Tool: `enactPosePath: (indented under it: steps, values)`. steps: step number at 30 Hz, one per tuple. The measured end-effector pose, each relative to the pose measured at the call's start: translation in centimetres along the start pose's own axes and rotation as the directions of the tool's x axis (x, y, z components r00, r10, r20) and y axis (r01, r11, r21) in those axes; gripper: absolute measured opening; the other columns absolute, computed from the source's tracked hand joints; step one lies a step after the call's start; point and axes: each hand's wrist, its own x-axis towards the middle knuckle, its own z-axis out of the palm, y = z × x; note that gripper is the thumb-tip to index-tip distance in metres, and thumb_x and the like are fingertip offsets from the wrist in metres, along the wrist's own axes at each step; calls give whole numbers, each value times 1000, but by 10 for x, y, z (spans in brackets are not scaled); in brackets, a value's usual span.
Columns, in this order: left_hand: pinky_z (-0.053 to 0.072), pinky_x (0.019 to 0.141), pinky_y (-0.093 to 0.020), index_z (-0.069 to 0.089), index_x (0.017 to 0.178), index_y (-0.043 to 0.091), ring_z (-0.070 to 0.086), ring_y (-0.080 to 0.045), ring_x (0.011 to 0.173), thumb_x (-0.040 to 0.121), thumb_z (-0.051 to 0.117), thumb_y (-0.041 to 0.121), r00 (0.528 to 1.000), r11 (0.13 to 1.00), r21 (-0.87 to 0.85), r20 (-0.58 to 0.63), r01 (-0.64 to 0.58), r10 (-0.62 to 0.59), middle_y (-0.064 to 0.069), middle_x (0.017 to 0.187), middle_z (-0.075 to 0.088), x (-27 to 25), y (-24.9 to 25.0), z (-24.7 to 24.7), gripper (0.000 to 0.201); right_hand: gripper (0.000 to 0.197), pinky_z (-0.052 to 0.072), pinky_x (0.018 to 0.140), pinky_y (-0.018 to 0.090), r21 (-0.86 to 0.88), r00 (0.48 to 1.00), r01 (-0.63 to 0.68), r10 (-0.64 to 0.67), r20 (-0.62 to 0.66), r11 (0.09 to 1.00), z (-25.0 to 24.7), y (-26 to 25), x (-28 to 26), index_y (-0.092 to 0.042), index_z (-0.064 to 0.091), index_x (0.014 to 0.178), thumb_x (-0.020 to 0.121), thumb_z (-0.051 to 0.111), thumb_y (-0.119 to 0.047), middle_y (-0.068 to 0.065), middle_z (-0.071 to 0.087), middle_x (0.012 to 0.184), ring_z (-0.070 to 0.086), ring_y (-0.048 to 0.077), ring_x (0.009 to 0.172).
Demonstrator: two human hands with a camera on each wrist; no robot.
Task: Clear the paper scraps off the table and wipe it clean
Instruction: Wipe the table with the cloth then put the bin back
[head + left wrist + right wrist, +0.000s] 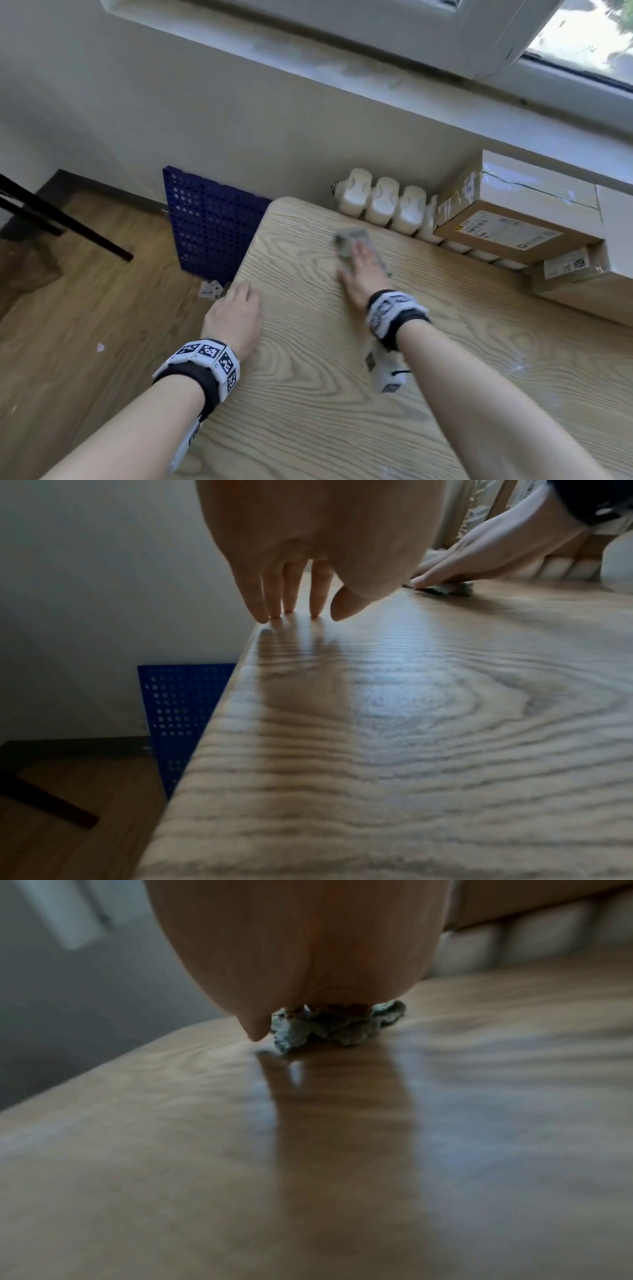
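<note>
A grey cloth (pixel 351 238) lies on the wooden table (pixel 325 394) near its far edge. My right hand (pixel 359 270) presses flat on the cloth with straight fingers; the cloth (pixel 329 1026) bunches under the palm in the right wrist view. My left hand (pixel 236 308) rests near the table's left edge, and its straight fingertips (pixel 274 615) touch the table top (pixel 411 723). A small paper scrap (pixel 100 347) lies on the floor to the left. More paper pieces (pixel 210 289) lie on the floor by the table's corner.
A blue perforated panel (pixel 209 222) leans on the wall left of the table. A white radiator (pixel 387 202) runs behind the far edge. Cardboard boxes (pixel 513 219) sit at the back right. Dark furniture legs (pixel 61 219) stand on the floor at the left.
</note>
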Motion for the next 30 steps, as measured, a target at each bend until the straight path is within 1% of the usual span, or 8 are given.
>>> enactPosePath:
  steps: [3,6,10,15,18,22,26,30]
  values:
    - [45,95,-41,56,115,2,50,-31,121,84,56,13,1000,1000,-10,-8,-17,17,-16,131,52,7,4,3,33,68,-8,115,27,24,979,-198,197,53,980,-24,44,3,-14,-8,150,100,29,-40,6,-14,158,-11,19,146]
    - [46,93,-41,56,116,1,51,-31,119,83,58,13,999,999,-31,-19,-33,33,-16,130,53,11,3,2,34,68,-4,118,33,35,976,-211,209,56,977,-20,34,12,-12,-9,149,100,27,-41,7,-15,158,-12,22,146]
    - [55,69,-38,62,93,5,63,-31,92,74,65,8,999,999,0,-43,-32,32,-13,100,65,5,-5,-6,19,61,-6,116,32,-36,988,109,-105,117,993,4,-34,20,-18,-9,149,100,22,-36,1,-16,157,-12,17,146]
    - [54,55,-36,57,83,10,61,-26,74,77,46,16,996,998,49,-68,-48,51,-6,83,61,-11,-13,-14,13,58,-2,119,34,-58,891,393,-364,272,918,19,-100,38,-24,0,150,100,27,-29,-5,-9,159,-8,13,146]
    - [55,54,-33,61,83,8,64,-27,76,79,38,21,997,998,41,-50,-49,52,-9,88,65,-16,-15,-8,26,59,-3,118,33,-87,932,315,-291,216,945,1,-70,51,-23,-2,150,101,27,-36,-2,-11,158,-8,15,146]
    - [56,62,-36,63,91,4,65,-29,90,72,67,7,999,1000,-8,-28,-24,24,-13,103,65,-24,-13,5,20,62,-4,117,28,-83,987,75,-62,145,994,-33,-2,46,-20,-4,150,101,29,-38,2,-11,158,-8,16,146]
    - [56,61,-34,64,92,4,66,-28,87,78,38,19,999,999,7,-15,-35,35,-13,102,66,-36,-13,8,33,66,-1,120,35,-99,986,-22,38,163,995,-35,21,36,-19,-7,150,100,30,-41,2,-13,158,-9,19,146]
    - [56,59,-37,63,84,4,65,-30,81,81,39,17,999,1000,-13,43,7,-6,-12,93,65,-51,-15,1,27,65,-2,118,37,-128,973,107,-77,219,986,-12,-15,17,-21,-10,149,100,27,-39,1,-17,157,-12,20,146]
